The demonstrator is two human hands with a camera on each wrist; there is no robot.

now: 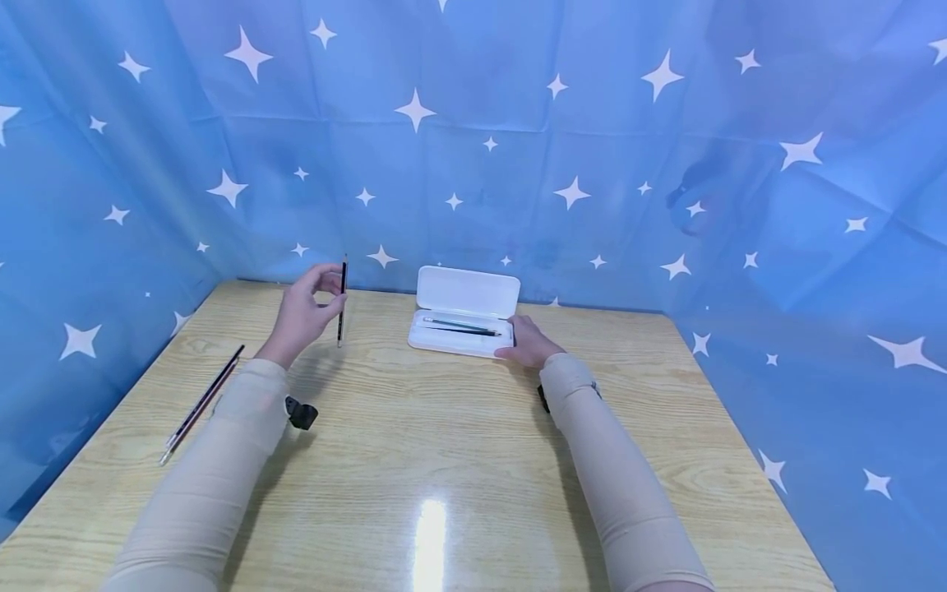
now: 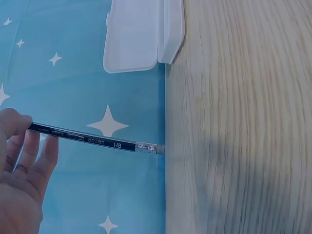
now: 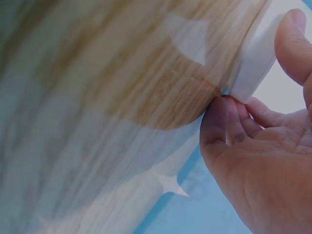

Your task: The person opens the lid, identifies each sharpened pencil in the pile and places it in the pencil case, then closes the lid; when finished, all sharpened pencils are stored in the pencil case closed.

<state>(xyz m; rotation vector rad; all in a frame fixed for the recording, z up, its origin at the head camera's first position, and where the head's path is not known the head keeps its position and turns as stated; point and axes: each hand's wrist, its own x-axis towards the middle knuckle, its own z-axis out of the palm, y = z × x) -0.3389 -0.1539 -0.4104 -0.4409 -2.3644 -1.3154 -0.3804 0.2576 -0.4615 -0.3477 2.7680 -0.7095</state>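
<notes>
Head view: two pencils (image 1: 473,331) already lie in the open case (image 1: 468,294), right hand (image 1: 531,341) gripping its right end; left hand (image 1: 303,308) pinches a third pencil (image 1: 343,300); others (image 1: 202,400) lie outside, left.

In the left-wrist view, the dark pencil (image 2: 83,137) in the left hand (image 2: 22,170) carries pale print along its barrel. The capital letters "HB" (image 2: 117,145) stand toward its three o'clock end, just beside the silver collar (image 2: 146,147). Next to them, toward nine o'clock, is a short lower-case word (image 2: 96,141) that seems to begin with "de"; the rest is too blurred to read. Farther toward nine o'clock, a small outlined box (image 2: 75,137) and smaller marks (image 2: 57,132) are illegible
</notes>
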